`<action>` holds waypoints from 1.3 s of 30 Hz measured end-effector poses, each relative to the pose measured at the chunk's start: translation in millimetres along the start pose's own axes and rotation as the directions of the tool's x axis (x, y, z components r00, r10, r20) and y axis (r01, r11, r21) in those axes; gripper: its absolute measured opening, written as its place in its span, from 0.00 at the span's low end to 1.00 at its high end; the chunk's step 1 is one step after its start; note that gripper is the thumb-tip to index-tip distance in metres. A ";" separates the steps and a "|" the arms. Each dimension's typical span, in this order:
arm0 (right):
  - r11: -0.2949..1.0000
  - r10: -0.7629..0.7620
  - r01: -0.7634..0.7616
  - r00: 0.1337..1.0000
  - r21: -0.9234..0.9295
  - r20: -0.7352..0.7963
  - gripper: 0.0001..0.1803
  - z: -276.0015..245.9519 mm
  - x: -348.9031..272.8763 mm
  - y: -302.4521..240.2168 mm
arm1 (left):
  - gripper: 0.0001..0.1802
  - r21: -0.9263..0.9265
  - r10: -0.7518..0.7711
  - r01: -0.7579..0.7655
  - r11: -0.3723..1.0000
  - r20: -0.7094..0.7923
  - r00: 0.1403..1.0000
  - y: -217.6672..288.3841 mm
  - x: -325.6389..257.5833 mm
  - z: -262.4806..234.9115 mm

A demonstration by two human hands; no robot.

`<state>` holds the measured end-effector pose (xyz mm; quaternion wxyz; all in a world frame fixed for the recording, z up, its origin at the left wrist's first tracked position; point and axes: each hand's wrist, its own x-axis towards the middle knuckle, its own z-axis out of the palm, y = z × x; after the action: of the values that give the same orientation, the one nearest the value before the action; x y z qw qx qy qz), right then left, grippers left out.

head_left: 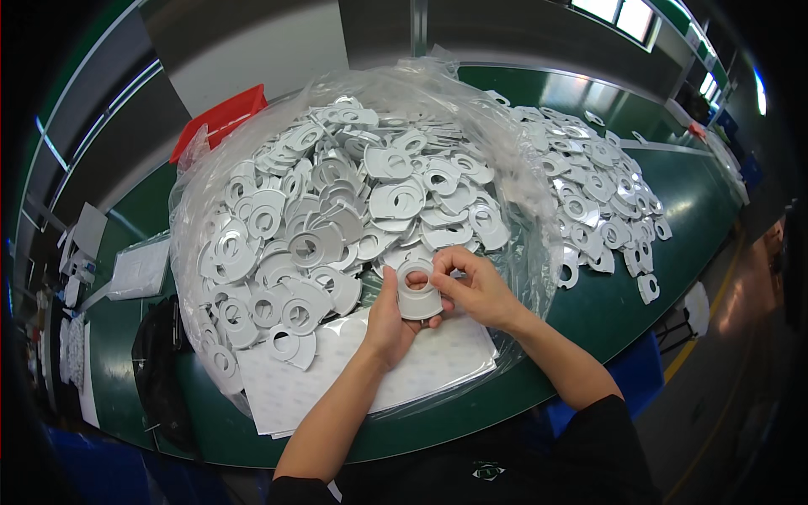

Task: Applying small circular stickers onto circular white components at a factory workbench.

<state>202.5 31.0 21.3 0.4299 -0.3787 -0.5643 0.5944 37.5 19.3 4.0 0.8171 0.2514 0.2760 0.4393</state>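
Note:
A white plastic part (419, 303) with a round hole and a flared lower edge is held in front of me, above the near side of the heap. My left hand (390, 326) grips it, thumb along its left side and fingers beneath. At its upper right, my right hand (480, 290) is closed in a pinch, fingertips against the rim by the hole. Whether something small sits between those fingertips is hidden. Below my hands lie white sheets (446, 358) with faint printed marks. A large heap of similar white parts (396, 200) rises just beyond.
Clear plastic sheeting (526, 189) surrounds the heap on the green table (673, 181). More white parts (602, 185) spread out at the right. A red bin (220, 122) stands back left. A black bag (158, 370) and a bagged white stack (140, 269) lie left.

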 end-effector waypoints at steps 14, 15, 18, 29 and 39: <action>0.998 -0.039 0.038 0.999 -0.042 -0.022 0.05 3.4 -0.5 -0.3 | 0.10 0.084 0.006 -0.004 0.996 -0.022 1.000 2.8 -2.0 2.6; 0.997 -0.051 0.049 0.998 -0.061 -0.028 0.05 3.6 -0.5 0.1 | 0.09 0.089 0.006 -0.004 0.996 -0.017 1.000 2.9 -2.0 2.4; 0.996 -0.055 0.052 0.998 -0.066 -0.041 0.05 5.4 -1.1 -0.3 | 0.09 0.106 0.006 -0.005 0.994 -0.004 1.000 3.5 -1.6 1.9; 0.721 -0.459 0.382 0.888 -0.578 0.014 0.05 -1.3 4.8 -5.5 | 0.10 0.112 0.003 0.001 0.994 -0.029 1.000 3.3 -2.9 2.5; 0.968 -0.146 0.092 0.962 -0.232 -0.230 0.10 3.3 -0.8 -4.8 | 0.11 0.210 0.029 -0.035 0.977 0.029 0.999 -0.7 -2.8 4.4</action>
<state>200.1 29.2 26.3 0.4871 -0.4595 -0.5909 0.4500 39.5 15.8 7.4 0.7822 0.3465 0.3063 0.4176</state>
